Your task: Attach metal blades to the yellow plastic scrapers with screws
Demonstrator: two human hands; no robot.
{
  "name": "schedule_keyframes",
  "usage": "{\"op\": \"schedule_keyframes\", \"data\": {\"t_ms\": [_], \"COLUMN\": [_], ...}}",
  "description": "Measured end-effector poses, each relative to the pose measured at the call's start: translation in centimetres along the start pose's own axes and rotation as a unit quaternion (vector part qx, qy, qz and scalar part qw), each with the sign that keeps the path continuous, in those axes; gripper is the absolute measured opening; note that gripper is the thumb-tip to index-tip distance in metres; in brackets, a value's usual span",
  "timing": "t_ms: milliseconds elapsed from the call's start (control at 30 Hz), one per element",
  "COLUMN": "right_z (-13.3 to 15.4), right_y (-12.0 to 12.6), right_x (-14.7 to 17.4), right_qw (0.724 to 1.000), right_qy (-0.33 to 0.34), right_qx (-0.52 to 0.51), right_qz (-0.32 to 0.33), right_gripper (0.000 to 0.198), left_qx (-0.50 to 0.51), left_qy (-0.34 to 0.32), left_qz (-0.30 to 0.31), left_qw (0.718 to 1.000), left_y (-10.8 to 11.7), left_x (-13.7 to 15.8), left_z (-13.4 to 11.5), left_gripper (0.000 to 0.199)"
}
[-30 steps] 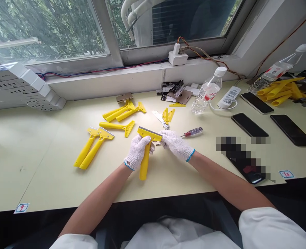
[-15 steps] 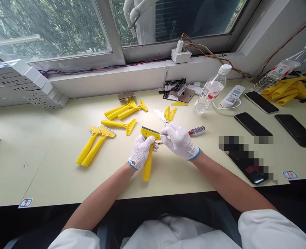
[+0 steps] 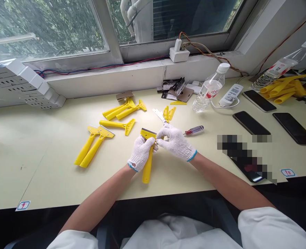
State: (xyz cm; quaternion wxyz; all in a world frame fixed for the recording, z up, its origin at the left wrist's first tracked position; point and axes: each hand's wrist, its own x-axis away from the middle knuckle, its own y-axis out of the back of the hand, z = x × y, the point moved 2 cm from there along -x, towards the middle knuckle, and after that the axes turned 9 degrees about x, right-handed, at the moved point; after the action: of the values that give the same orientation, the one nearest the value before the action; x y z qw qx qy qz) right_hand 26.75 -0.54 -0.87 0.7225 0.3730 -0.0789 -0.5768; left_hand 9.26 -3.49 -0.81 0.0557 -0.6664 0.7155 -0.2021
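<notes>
My left hand (image 3: 140,152), in a white knit glove, is closed round a yellow scraper (image 3: 148,166) just below its head. The scraper's handle points toward me, and a dark strip runs along the head's top edge. At the right side of the head, my gloved right hand (image 3: 177,142) pinches with thumb and fingertips; whatever they hold is too small or hidden. A screwdriver (image 3: 194,130) with a clear and red handle lies behind the right hand. Beyond that hand are loose metal blades (image 3: 159,114) and yellow plastic plates (image 3: 169,113).
Two scrapers with silver edges (image 3: 97,145) lie to the left, near several yellow scraper bodies (image 3: 124,109). A water bottle (image 3: 209,89), a power strip (image 3: 231,95) and phones (image 3: 251,123) stand or lie to the right. Black packaging (image 3: 177,89) rests by the wall.
My right hand has moved slightly left and down, its fingertips now closer to the scraper head's right end. The left hand keeps its hold on the scraper.
</notes>
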Motion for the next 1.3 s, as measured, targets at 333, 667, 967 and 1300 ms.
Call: {"op": "schedule_keyframes", "data": {"t_ms": [333, 667, 967, 1300], "right_z": [-0.9, -0.1, 0.0, -0.3], "right_y": [0.6, 0.9, 0.3, 0.4], "right_x": [-0.2, 0.1, 0.2, 0.1], "right_qw": [0.974, 0.997, 1.000, 0.997], "right_qy": [-0.144, -0.034, 0.016, 0.057], "right_qx": [-0.147, -0.052, -0.002, 0.021], "right_qz": [0.091, 0.051, 0.017, 0.037], "right_gripper": [0.032, 0.011, 0.009, 0.012], "left_qx": [-0.028, -0.031, -0.021, -0.027], "left_qy": [0.011, 0.000, 0.006, 0.008], "left_qz": [0.027, 0.021, 0.015, 0.011], "left_qw": [0.999, 0.999, 1.000, 1.000], "left_y": [0.0, 0.3, 0.1, 0.0], "left_x": [0.4, 0.0, 0.1, 0.2], "left_z": [0.4, 0.3, 0.2, 0.2], "left_gripper": [0.025, 0.024, 0.026, 0.023]}}
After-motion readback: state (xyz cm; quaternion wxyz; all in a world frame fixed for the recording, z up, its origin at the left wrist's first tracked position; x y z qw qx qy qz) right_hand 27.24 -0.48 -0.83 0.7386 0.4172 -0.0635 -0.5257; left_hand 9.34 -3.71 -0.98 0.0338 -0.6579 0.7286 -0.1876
